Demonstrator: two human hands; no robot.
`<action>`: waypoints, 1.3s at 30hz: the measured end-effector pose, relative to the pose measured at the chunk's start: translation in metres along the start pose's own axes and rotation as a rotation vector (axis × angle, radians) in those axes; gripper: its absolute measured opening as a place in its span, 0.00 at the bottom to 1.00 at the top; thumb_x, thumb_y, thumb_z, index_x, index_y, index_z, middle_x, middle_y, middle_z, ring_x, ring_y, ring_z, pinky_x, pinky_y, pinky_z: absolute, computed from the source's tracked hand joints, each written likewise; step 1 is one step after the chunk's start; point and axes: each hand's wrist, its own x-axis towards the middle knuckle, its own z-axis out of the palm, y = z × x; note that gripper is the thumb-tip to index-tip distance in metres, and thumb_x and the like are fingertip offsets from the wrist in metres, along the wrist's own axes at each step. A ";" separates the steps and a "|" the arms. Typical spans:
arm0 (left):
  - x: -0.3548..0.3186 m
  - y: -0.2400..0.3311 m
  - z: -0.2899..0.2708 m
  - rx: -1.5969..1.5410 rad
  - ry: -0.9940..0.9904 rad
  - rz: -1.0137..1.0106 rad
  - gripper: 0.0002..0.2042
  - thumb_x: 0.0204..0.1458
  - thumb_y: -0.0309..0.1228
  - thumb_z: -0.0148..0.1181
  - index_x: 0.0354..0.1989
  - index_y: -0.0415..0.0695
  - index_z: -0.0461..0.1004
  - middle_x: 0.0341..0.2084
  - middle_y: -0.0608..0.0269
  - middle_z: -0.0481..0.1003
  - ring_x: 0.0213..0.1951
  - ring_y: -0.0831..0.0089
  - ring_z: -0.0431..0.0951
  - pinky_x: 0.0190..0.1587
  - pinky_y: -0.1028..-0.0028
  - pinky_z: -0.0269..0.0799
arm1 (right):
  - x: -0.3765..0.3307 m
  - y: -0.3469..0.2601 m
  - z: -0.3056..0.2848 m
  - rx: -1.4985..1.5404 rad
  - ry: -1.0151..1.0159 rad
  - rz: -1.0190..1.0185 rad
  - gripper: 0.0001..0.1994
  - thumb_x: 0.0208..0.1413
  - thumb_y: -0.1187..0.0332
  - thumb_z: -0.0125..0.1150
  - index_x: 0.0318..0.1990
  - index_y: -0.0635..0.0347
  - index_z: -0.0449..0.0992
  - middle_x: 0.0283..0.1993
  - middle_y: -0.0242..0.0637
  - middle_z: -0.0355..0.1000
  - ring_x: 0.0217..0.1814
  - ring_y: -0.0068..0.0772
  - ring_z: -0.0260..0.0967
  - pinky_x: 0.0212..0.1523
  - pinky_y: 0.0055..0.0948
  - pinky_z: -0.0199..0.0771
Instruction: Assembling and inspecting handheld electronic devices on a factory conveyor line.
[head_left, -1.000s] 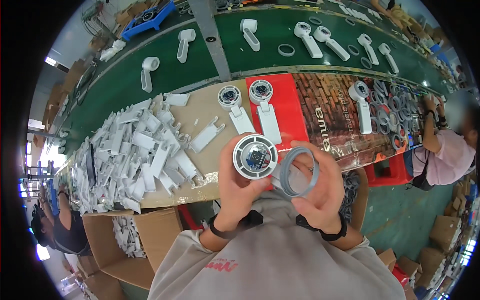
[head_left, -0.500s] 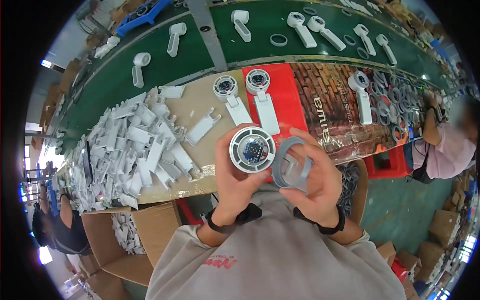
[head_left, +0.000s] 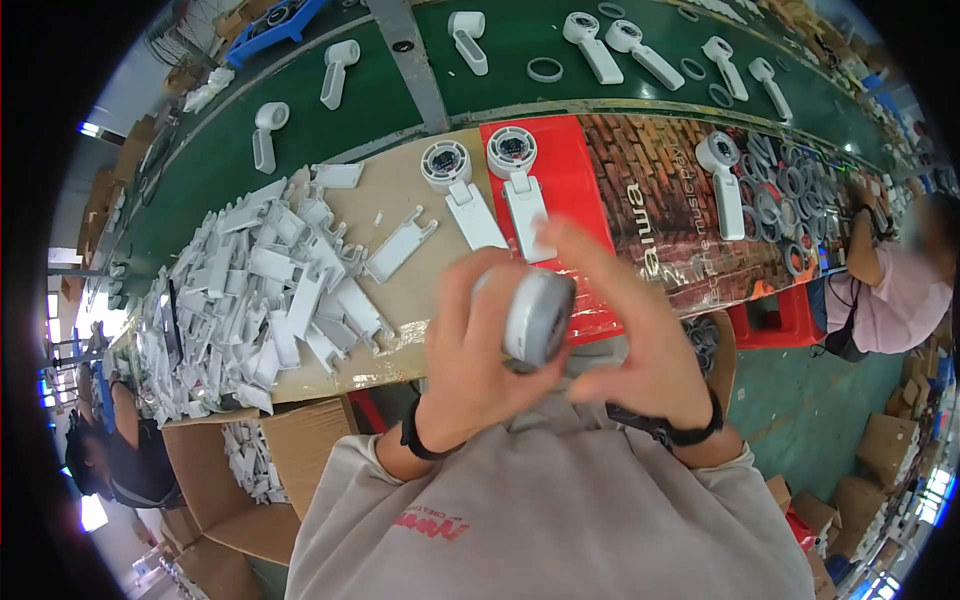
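In my left hand (head_left: 470, 365), a white handheld fan head (head_left: 518, 312) is gripped and tilted on its side, blurred by motion. A grey ring (head_left: 550, 320) sits around its rim. My right hand (head_left: 645, 350) is just to the right of it, fingers spread and holding nothing. Beyond my hands lie two white handheld fans, the left one (head_left: 470, 210) on the tan table cover and the other (head_left: 527, 205) on a red sheet. Both have round heads showing dark circuit boards.
A heap of white handle covers (head_left: 250, 280) fills the table's left side. One more fan (head_left: 724, 190) and a pile of grey rings (head_left: 790, 195) lie at right. Behind runs a green conveyor (head_left: 400, 85) with several fans. A co-worker (head_left: 890, 270) sits at right; cardboard box (head_left: 310, 470) below left.
The grey ring has gone from my right hand onto the fan head. My left hand has turned the head sideways, and my right hand has let go and opened.
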 end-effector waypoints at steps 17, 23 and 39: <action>0.010 -0.039 0.006 -0.347 -0.171 -0.268 0.30 0.35 0.43 0.70 0.46 0.40 0.68 0.35 0.52 0.74 0.35 0.59 0.78 0.35 0.68 0.73 | -0.011 0.039 0.001 0.604 -0.125 0.570 0.24 0.62 0.61 0.44 0.61 0.63 0.51 0.54 0.43 0.62 0.57 0.29 0.61 0.55 0.27 0.62; 0.020 -0.073 0.021 -0.341 0.201 0.087 0.30 0.56 0.54 0.40 0.44 0.35 0.70 0.33 0.48 0.75 0.36 0.55 0.77 0.41 0.66 0.70 | -0.031 0.004 0.018 0.801 -0.240 0.850 0.27 0.60 0.64 0.51 0.63 0.63 0.49 0.53 0.34 0.62 0.56 0.21 0.59 0.54 0.25 0.62; 0.012 -0.066 0.009 -1.018 0.290 -0.337 0.26 0.63 0.41 0.32 0.25 0.32 0.69 0.22 0.47 0.72 0.33 0.48 0.76 0.39 0.60 0.71 | 0.018 0.006 -0.012 -0.193 -0.485 0.338 0.27 0.53 0.63 0.56 0.60 0.61 0.57 0.35 0.41 0.73 0.35 0.34 0.73 0.37 0.33 0.72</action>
